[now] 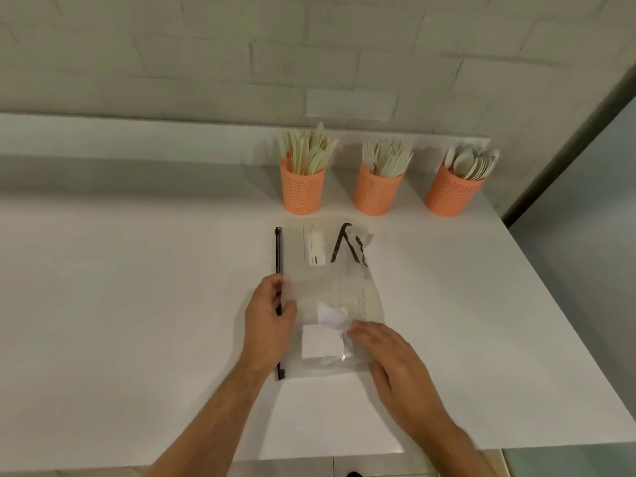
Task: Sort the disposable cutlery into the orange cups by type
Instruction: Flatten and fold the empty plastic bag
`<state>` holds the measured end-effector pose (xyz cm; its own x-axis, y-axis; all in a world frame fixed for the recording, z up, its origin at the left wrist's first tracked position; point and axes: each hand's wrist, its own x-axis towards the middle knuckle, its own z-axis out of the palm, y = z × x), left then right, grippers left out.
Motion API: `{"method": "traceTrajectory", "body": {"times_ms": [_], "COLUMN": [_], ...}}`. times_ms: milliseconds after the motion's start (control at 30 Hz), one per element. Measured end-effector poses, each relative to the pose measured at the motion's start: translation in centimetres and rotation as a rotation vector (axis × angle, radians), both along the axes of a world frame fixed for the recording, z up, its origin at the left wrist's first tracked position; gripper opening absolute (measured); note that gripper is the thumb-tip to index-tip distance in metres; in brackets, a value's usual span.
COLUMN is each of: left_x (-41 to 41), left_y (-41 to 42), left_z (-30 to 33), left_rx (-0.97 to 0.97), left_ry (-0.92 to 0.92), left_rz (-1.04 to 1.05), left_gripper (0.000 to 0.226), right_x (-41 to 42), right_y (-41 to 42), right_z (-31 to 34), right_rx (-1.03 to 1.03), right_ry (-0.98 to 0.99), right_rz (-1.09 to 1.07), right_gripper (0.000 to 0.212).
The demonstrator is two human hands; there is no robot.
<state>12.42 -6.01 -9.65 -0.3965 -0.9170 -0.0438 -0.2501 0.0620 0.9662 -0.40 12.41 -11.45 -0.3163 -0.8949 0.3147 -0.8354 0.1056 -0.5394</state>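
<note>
White brick wall (pixel 206 46) at the back, and below it a plain white tabletop (pixel 120 304) that takes up most of the view. Lined up near the wall are three orange cups with little holes all over them: the left cup (pixel 302 191) is stuffed with knives (pixel 309 149), the middle cup (pixel 377 193) has the forks (pixel 387 156), and the right cup (pixel 451 194) holds the spoons (pixel 473 161), so the cutlery is all sitting sorted by type, handles down. Just in front of the cups, flat on the tabletop, lies a clear plastic zip bag (pixel 327 287) with a black zipper strip (pixel 278 253) running along its left edge and some black lettering on the far part. Inside it you can make out a couple of white paper bits (pixel 321 340) near the close end, plus something pale further up that's too faint to identify. The left hand (pixel 270 316) is at the zipper edge, fingers curled and thumb pinching the bag's side around the black strip. The right hand (pixel 385 352) lies on the near right corner of the bag, fingers (pixel 358 330) fairly straight and pressing it down rather than gripping anything. Both forearms come in from the bottom of the view.
</note>
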Motion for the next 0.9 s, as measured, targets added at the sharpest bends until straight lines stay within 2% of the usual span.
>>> {"method": "traceTrajectory", "body": {"times_ms": [100, 200, 267, 367, 400, 467, 567, 667, 733, 833, 900], "left_x": [0.3, 0.7, 0.8, 1.1, 1.1, 1.2, 1.4, 1.7, 1.9, 2.1, 2.1], "left_y": [-0.3, -1.4, -2.0, -2.6, -2.8, -3.4, -4.0, -4.2, -4.4, -4.6, -4.7], "left_z": [-0.1, -1.2, -1.5, -1.0, -0.8, -0.3, 0.5, 0.6, 0.4, 0.4, 0.4], "left_rx": [-0.109, -0.288, -0.316, -0.314, -0.305, -0.286, -0.249, -0.226, -0.210, -0.199, -0.197], "left_ry": [-0.080, -0.261, -0.308, -0.334, -0.323, -0.287, -0.250, -0.223, -0.219, -0.238, -0.247], "left_rz": [-0.024, -0.111, -0.173, -0.262, -0.301, -0.371, -0.411, -0.418, -0.428, -0.457, -0.468], "left_gripper": [0.059, 0.079, 0.074, 0.065, 0.064, 0.065, 0.067, 0.064, 0.062, 0.060, 0.060], "right_x": [-0.5, -1.2, -2.6, -7.4, -9.3, -12.9, -16.2, -17.4, -17.8, -17.7, -17.5], "right_y": [0.4, 0.5, -0.3, -3.6, -5.1, -8.0, -10.7, -12.4, -13.0, -13.5, -13.9], "right_z": [-0.6, 0.5, 2.4, 5.0, 5.5, 6.1, 6.1, 6.7, 7.0, 6.9, 6.7], "right_rx": [0.007, 0.009, -0.051, -0.127, -0.105, 0.074, 0.378, 0.534, 0.507, 0.334, 0.314], "right_ry": [-0.020, -0.112, -0.245, -0.328, -0.351, -0.392, -0.478, -0.541, -0.560, -0.801, -0.920], "right_rz": [0.055, 0.143, 0.108, -0.104, -0.175, -0.214, -0.036, 0.056, 0.080, 0.123, 0.142], "right_gripper": [0.043, 0.032, 0.034, 0.052, 0.059, 0.064, 0.048, 0.024, 0.013, 0.006, 0.018]}}
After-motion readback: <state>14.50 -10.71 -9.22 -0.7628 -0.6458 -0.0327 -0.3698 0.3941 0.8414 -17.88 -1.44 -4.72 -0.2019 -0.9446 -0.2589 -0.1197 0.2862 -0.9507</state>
